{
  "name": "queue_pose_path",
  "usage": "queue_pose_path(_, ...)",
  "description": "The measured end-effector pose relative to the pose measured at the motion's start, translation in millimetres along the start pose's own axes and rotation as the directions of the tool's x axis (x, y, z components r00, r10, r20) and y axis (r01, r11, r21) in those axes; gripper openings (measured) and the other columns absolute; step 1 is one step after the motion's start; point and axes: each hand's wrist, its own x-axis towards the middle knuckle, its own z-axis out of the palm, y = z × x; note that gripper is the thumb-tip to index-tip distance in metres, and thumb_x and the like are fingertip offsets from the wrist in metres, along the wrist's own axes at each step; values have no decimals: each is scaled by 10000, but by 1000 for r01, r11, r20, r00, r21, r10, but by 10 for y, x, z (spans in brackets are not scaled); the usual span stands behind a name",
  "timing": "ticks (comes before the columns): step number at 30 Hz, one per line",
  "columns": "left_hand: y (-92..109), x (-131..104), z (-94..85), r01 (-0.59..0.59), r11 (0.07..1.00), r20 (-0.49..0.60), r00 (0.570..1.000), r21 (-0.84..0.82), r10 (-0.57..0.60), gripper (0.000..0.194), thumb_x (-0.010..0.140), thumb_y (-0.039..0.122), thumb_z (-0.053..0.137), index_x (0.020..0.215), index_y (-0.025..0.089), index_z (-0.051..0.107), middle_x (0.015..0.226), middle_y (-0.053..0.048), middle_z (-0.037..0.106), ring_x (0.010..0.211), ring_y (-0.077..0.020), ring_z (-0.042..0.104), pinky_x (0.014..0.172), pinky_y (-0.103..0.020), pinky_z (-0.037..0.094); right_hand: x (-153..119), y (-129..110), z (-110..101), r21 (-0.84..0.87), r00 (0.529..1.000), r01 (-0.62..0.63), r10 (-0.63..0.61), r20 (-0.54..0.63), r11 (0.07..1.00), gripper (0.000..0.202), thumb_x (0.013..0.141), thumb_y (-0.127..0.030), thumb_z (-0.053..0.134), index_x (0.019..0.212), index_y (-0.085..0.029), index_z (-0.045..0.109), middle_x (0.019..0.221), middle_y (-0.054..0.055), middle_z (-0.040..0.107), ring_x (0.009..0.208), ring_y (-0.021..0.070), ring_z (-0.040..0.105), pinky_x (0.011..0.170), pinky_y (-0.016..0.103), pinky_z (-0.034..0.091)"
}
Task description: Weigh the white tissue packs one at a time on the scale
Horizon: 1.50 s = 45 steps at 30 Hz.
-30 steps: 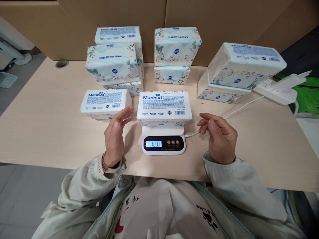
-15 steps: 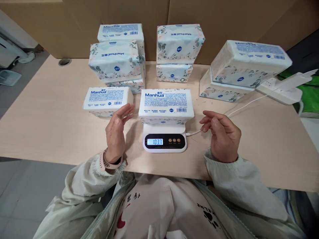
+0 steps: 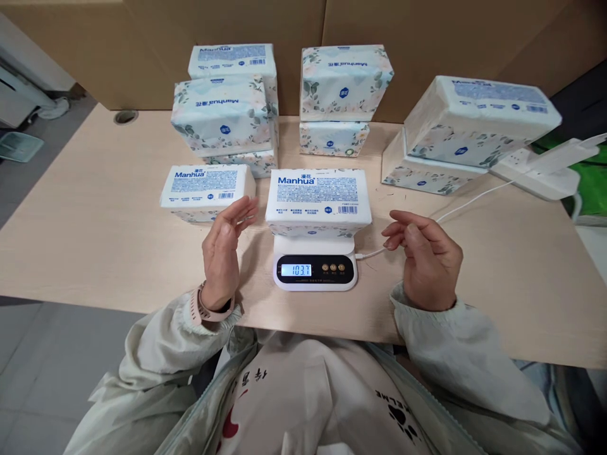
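Farthest left, a pale shallow bin (image 3: 19, 146) stands on the floor, its inside too small to make out. On the table come wrapped Manhua paper packs, their contents hidden by printed film: a front-left pack (image 3: 203, 186) lying singly, a cluster of stacked packs (image 3: 222, 120) behind it, a middle stack (image 3: 344, 85) of two, and a right stack (image 3: 478, 120) of two, its upper pack set askew. The light wood-grain table (image 3: 95, 227) has a round cable hole (image 3: 126, 117) at its back left, grey floor tiles (image 3: 57, 360) below its left side and a brown cardboard wall (image 3: 156, 63) along its back; at the right edge sit a white power strip (image 3: 540, 174) and something green (image 3: 592, 183). The left hand (image 3: 222, 253) is raised with fingers extended and close together, holding nothing; whether its fingertips touch the front-left pack, I cannot tell. Between the hands, apart from both, the weighed pack (image 3: 318, 196) rests flat on a white scale (image 3: 313, 245), whose lit display (image 3: 296, 270) reads 103.7. The right hand (image 3: 429, 259) is half open, fingers loosely bent, gripping nothing visible; its fingertips overlap the white cable (image 3: 474, 199) in view, contact unclear.
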Motion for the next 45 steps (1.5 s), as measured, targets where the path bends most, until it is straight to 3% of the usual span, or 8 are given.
queue_pose_path(6,2,11,3,-1,999,-16,1000,-32,1,446,1052,577,615,1316,261,787,1376,-114,775,1290,-299,736,1150,-505,577,5,-1,0,-3,1000,-8,8,9,1000,288,1021,-499,695,1107,-265,840,883,31,773,729,193,620,737,369,483)
queue_pose_path(12,-4,13,5,-2,998,-13,1000,-57,1,415,1050,562,629,1300,277,798,1363,-95,784,1285,-287,740,1167,-498,577,22,-5,41,64,999,54,-54,-4,997,375,1049,-491,606,827,-257,796,839,56,757,778,225,652,747,399,490)
queue_pose_path(16,6,15,13,1,998,-12,1000,-57,-2,401,1054,551,626,1297,285,803,1350,-88,792,1265,-281,750,1158,-496,588,36,11,61,86,997,82,-82,-2,993,417,1036,-536,597,763,-263,754,780,67,721,866,265,699,746,413,513)
queue_pose_path(23,2,16,16,6,999,-26,1000,-49,-8,415,1044,577,636,1281,278,801,1352,-96,789,1263,-302,752,1168,-524,589,21,11,54,125,999,47,-45,-20,991,385,1027,-553,627,825,-279,806,845,61,792,785,239,700,739,408,537)
queue_pose_path(30,12,11,-2,-2,999,12,1000,-38,3,424,1057,578,635,1320,282,787,1340,-83,799,1303,-303,745,1162,-499,585,14,43,49,140,998,67,-66,-12,988,366,1068,-519,567,905,-300,812,901,35,831,921,253,793,837,419,584)
queue_pose_path(45,-44,14,-28,-58,998,29,998,-9,58,368,1072,565,604,1266,309,784,1325,-70,789,1326,-342,735,1171,-538,566,12,49,59,115,998,55,-58,22,992,358,1077,-521,548,956,-273,776,977,45,846,1030,276,805,941,471,573)
